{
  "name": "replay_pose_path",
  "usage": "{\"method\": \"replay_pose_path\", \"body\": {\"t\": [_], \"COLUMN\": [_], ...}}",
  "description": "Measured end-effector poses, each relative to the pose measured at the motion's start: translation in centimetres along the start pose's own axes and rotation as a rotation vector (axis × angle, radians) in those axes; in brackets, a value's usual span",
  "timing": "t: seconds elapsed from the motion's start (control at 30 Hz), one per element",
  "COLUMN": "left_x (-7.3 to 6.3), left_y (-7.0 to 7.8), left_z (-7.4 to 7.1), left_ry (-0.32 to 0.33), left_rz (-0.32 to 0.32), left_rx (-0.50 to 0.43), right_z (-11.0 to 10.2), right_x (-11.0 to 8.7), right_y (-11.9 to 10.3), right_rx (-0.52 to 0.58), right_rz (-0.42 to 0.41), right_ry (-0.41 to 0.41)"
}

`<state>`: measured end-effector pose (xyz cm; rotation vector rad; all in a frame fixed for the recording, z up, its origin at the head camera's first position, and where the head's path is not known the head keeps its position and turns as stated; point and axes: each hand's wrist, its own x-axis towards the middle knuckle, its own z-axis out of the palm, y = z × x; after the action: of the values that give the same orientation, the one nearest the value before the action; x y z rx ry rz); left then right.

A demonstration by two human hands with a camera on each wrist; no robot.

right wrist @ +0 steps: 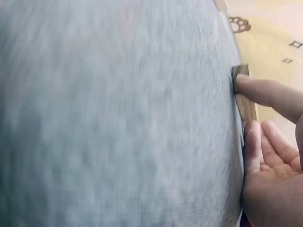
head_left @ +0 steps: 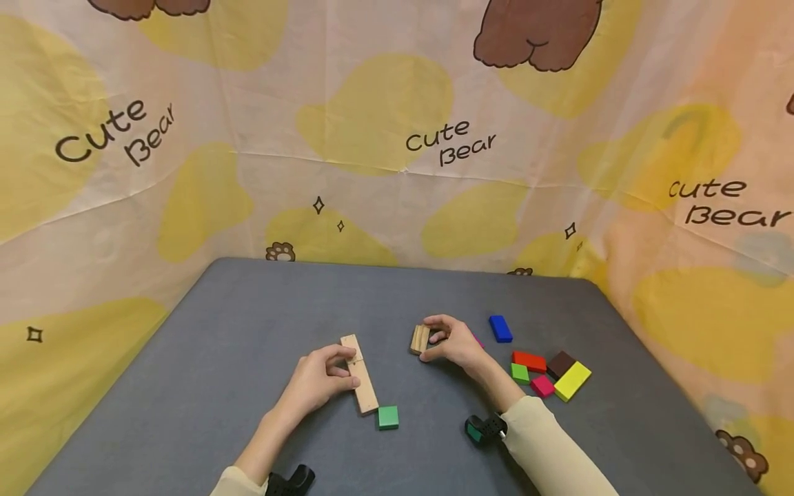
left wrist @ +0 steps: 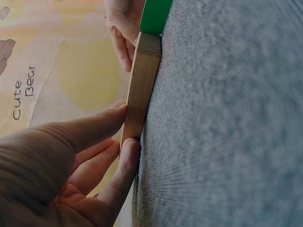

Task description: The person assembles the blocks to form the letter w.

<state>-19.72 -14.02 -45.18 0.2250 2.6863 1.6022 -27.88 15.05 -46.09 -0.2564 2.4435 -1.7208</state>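
In the head view, light wooden blocks [head_left: 364, 393] lie end to end in a row on the grey table. My left hand [head_left: 315, 377] holds the row's left side, its thumb and fingertips on the wood. The left wrist view shows the thumb and a finger against the wooden block [left wrist: 143, 80]. A green block [head_left: 388, 417] lies by the row's near end. To the right, my right hand [head_left: 455, 342] pinches a short, grooved wooden piece [head_left: 419, 339] between thumb and fingers. In the right wrist view, fingers partly cover that wooden piece [right wrist: 246, 108].
Right of the right hand lie blue [head_left: 500, 328], red [head_left: 529, 361], light green [head_left: 520, 374], pink [head_left: 542, 386], brown [head_left: 561, 364] and yellow [head_left: 572, 381] blocks. Another pink block [head_left: 478, 341] is mostly hidden behind the right hand. A printed cloth [head_left: 372, 138] hangs around the table [head_left: 260, 303].
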Motion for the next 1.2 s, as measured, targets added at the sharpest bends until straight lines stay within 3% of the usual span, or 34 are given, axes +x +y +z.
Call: {"method": "replay_pose_path", "body": {"t": [0.37, 0.5, 1.2], "left_x": [-0.3, -0.4, -0.1], "left_y": [-0.3, -0.2, -0.2], "left_z": [-0.2, -0.2, 0.1], "left_ry": [0.006, 0.005, -0.007], "left_rz": [-0.015, -0.011, 0.014], "left_rx": [-0.005, -0.008, -0.009], "right_z": [-0.4, -0.5, -0.5], "right_x": [0.2, -0.3, -0.1], "right_y": [0.3, -0.9, 0.3], "right_rx": [0.096, 0.104, 0.081], "right_rz": [0.048, 0.060, 0.030], "right_ry": [-0.073, -0.093, -0.032]}}
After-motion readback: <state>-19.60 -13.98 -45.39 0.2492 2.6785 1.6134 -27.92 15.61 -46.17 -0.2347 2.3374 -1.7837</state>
